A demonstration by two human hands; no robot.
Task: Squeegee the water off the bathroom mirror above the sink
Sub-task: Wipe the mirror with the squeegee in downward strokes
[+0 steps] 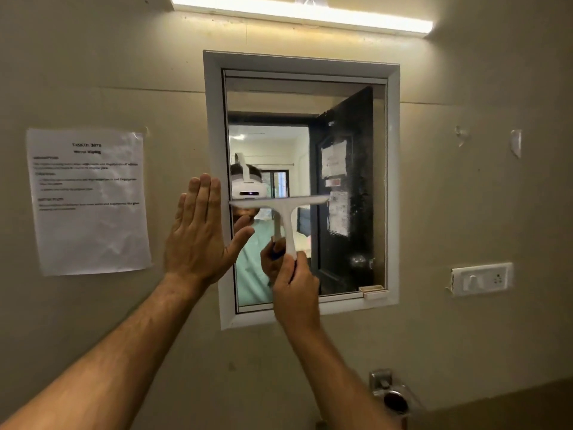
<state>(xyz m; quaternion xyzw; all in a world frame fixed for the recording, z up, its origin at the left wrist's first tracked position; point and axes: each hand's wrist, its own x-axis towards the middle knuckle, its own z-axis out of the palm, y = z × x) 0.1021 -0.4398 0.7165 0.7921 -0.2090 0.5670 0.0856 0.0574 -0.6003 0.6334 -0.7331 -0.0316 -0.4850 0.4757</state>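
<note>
Right fingers (286, 268) wrapped around white plastic T-shaped squeegee (283, 209) on glass mirror (350, 187), left hand (198, 234) flat, empty.

Right hand (294, 283) was closed around the lower stem of the white squeegee (283, 212), T-shaped, blade uppermost and roughly level. The blade lay across the left half of the mirror (356, 103), about mid-height; contact with the glass could not be confirmed. Left hand (198, 231) was flat and open, fingers together and pointing up, palm against the white frame (214, 119) at its left side, thumb reaching over the glass edge. Fine droplets or haze showed on the right part of the mirror, over the reflected dark door. A printed sheet (90, 200) was taped to the wall left of the frame. A white switch plate (480, 278) sat on the wall to the right; a lit tube light (300, 12) ran above.
</note>
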